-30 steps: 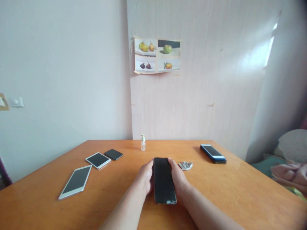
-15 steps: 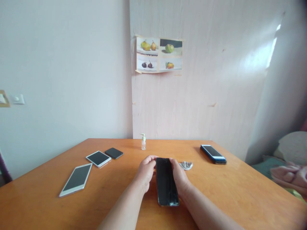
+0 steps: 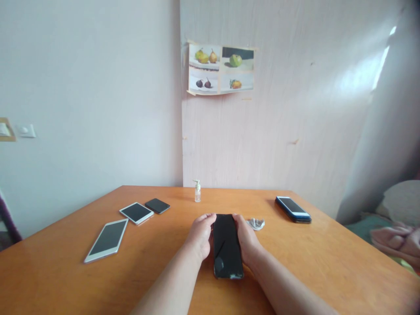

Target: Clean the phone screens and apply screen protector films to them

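A black smartphone (image 3: 227, 245) lies between my two hands with its dark screen facing up, reflections showing near its lower end. My left hand (image 3: 201, 236) grips its upper left edge, thumb along the side. On the opposite edge, my right hand (image 3: 246, 238) holds it the same way. The fingers beneath the phone are hidden. Just beyond my right hand is a crumpled grey-white cloth (image 3: 256, 224). Farther back stands a small clear pump bottle (image 3: 197, 194) with a pale pump head.
On the left of the wooden table (image 3: 315, 262) lie a large white phone (image 3: 107, 239), a white tablet-like device (image 3: 137, 213) and a small black device (image 3: 157, 205). A stack of phones (image 3: 293, 208) sits at the right. Fruit pictures (image 3: 221, 70) hang on the wall behind.
The camera view has shifted slightly. The phone's tilt has changed a little, and the reflections on its screen differ. Both hands keep their hold on it.
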### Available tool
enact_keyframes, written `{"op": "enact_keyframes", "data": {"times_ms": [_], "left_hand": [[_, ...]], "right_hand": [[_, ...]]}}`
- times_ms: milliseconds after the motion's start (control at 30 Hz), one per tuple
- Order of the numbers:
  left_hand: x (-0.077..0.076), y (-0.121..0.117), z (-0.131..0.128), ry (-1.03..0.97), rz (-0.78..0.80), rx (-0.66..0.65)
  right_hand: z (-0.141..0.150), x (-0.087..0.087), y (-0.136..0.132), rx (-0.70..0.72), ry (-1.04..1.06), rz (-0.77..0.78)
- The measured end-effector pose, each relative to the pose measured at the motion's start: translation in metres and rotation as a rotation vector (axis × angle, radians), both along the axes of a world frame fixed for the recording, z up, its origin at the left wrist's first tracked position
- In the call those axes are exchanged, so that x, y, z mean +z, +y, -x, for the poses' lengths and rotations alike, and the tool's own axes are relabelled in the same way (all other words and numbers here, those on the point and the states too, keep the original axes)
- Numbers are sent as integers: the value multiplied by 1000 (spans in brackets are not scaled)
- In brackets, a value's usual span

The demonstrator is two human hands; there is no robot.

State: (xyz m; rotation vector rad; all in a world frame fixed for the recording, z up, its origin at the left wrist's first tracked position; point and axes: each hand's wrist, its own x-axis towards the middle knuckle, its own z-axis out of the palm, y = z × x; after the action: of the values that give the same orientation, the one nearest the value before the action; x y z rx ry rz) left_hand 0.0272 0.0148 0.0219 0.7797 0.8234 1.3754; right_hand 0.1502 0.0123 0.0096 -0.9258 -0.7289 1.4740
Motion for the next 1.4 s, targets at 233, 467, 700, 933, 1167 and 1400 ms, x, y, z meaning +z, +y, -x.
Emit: {"op": "enact_keyframes", "data": {"times_ms": [233, 467, 700, 933, 1167, 1400], "left_hand": [[-1, 8, 1, -131, 20, 25], [1, 13, 7, -213, 65, 54], [4, 23, 25, -267, 138, 135], [7, 30, 44, -285, 195, 186], [19, 26, 48, -307, 208, 179], [19, 20, 37, -285, 205, 103]], "right_hand": [[0, 4, -1, 149, 188, 65], [1, -7, 5, 83, -13, 31], [-11, -4, 9, -136, -365, 11], [-28, -9, 20, -255, -435, -27], [-22, -6, 14, -74, -243, 31], [-8, 2, 2, 130, -249, -25]]}}
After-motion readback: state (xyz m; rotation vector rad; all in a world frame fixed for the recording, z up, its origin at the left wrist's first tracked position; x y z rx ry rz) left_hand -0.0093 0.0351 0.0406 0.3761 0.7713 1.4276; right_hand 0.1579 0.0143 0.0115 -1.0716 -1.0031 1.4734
